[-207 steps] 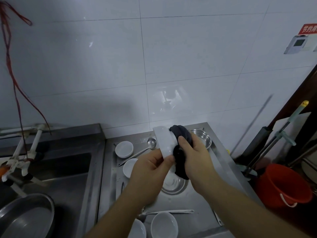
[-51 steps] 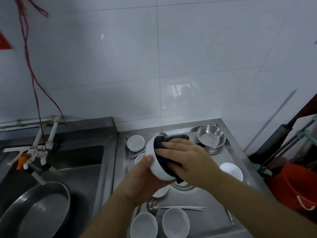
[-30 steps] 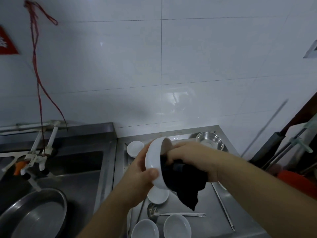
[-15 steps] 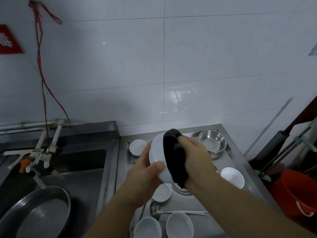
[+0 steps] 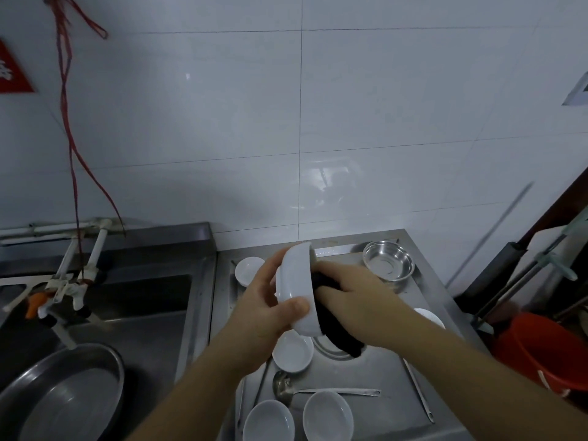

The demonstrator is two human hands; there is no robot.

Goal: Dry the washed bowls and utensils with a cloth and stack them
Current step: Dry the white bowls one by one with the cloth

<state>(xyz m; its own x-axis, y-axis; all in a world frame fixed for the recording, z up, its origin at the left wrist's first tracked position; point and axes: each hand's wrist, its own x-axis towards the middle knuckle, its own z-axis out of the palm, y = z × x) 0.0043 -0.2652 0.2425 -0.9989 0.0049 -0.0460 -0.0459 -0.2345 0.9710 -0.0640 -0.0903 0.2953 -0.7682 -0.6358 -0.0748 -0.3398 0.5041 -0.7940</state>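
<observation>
My left hand (image 5: 264,308) grips a white bowl (image 5: 297,288) held on edge above the steel drainboard (image 5: 381,370), thumb on its near rim. Inside the bowl, my right hand (image 5: 353,300) holds a dark cloth (image 5: 334,326) bunched against the inner wall; the cloth's tail hangs below the bowl. Small white dishes lie on the drainboard: one at the back left (image 5: 248,270), one under the bowl (image 5: 292,353), two at the front (image 5: 269,421) (image 5: 327,416), one at the right (image 5: 428,315). A steel ladle (image 5: 321,391) lies near the front.
Steel bowls (image 5: 388,261) stand stacked at the back right of the drainboard. A sink with a large steel basin (image 5: 60,389) and a tap (image 5: 66,288) is on the left. To the right of the counter stand an orange bucket (image 5: 541,351) and mop handles (image 5: 525,281).
The cloth was draped over the bowl's rim half a second ago. Now my right hand has pushed it inside the bowl, which my left hand has turned a little.
</observation>
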